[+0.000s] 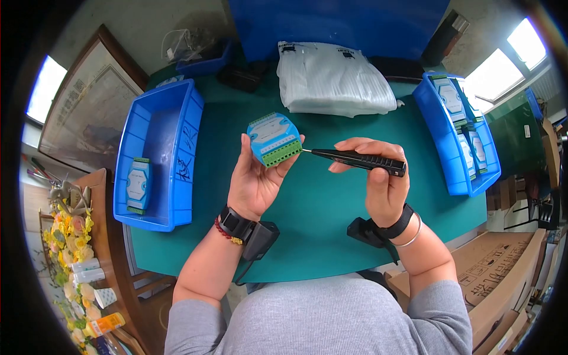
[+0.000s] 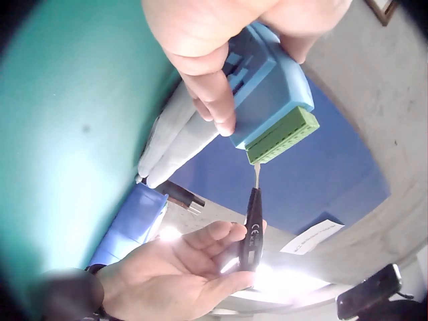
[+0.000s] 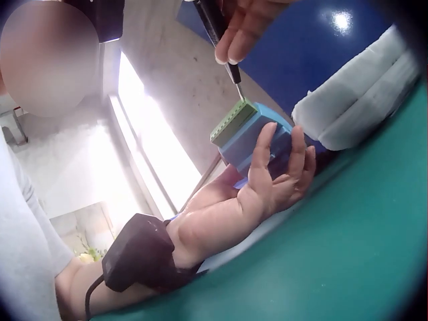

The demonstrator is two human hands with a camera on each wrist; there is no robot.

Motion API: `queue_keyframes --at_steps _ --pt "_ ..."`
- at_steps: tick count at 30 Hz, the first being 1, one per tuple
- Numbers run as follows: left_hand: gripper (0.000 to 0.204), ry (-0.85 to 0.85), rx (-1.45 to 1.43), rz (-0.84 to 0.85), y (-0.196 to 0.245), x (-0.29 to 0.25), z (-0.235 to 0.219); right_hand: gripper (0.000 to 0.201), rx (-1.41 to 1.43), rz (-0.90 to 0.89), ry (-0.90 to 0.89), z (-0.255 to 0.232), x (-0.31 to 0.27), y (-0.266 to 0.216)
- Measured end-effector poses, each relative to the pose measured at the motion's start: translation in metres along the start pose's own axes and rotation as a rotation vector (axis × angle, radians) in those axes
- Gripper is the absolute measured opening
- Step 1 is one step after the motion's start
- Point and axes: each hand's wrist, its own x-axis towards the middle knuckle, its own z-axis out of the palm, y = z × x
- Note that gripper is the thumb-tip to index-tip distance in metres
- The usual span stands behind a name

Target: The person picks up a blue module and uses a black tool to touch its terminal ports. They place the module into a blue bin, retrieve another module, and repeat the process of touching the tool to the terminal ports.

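My left hand [image 1: 258,188] grips a blue electronic module [image 1: 273,134] above the table, its white label facing up. A green screw terminal block [image 1: 282,154] runs along the module's near edge, and another lies along its far edge. In my right hand [image 1: 384,177] is a black screwdriver [image 1: 355,160], pinched between thumb and fingers. Its thin metal shaft points left, with the tip right at the right end of the near terminal block. The left wrist view shows the screwdriver [image 2: 252,227] meeting the end of the green terminal block [image 2: 284,137].
On the left, a blue bin [image 1: 160,219] holds one similar module [image 1: 139,184]. Several more modules [image 1: 451,100] fill a blue bin [image 1: 441,148] on the right. A stack of white plastic bags [image 1: 331,80] lies at the back of the green table [image 1: 319,236].
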Motion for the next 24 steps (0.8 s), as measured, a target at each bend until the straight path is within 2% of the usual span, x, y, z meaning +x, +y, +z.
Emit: queue_keyframes --at_steps 7,19,24 --pt "0.058 0.097 0.181 0.114 -0.0023 0.0005 -0.0007 0.027 -0.208 -0.1 -0.02 -0.0039 0.001 0.0032" --pt "0.056 0.073 0.15 0.085 -0.0004 0.0012 -0.0045 0.028 -0.026 0.075 0.093 -0.0047 0.0017 -0.0037" --pt "0.056 0.072 0.138 0.069 -0.0013 0.0006 -0.0039 0.028 -0.037 0.06 0.077 -0.0056 0.0017 -0.0012"
